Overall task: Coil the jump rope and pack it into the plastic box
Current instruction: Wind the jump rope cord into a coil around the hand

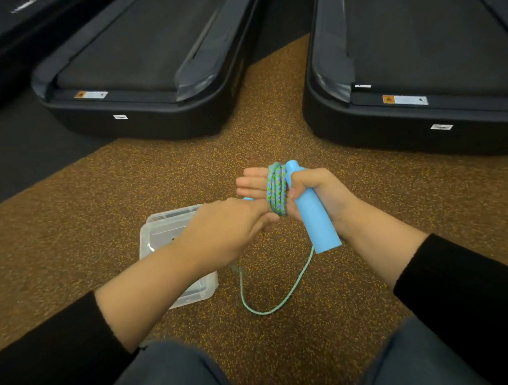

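The jump rope [277, 190], blue-green braided cord, is wound in several turns around the flat fingers of my right hand [317, 193]. That hand's thumb pins one light blue handle [313, 218] against the palm. A loose loop of cord [274, 295] hangs down from this handle and curves back up under my left hand [228, 225]. My left hand is closed on the other blue handle, only its tip [248, 198] showing, right beside the coil. The clear plastic box [170, 230] lies on the floor below my left forearm, partly hidden.
The floor [269, 99] is brown speckled rubber. The ends of two black treadmills [147, 115] [418, 116] lie ahead, left and right, with a gap between them. My knees in jeans [171, 380] fill the bottom edge.
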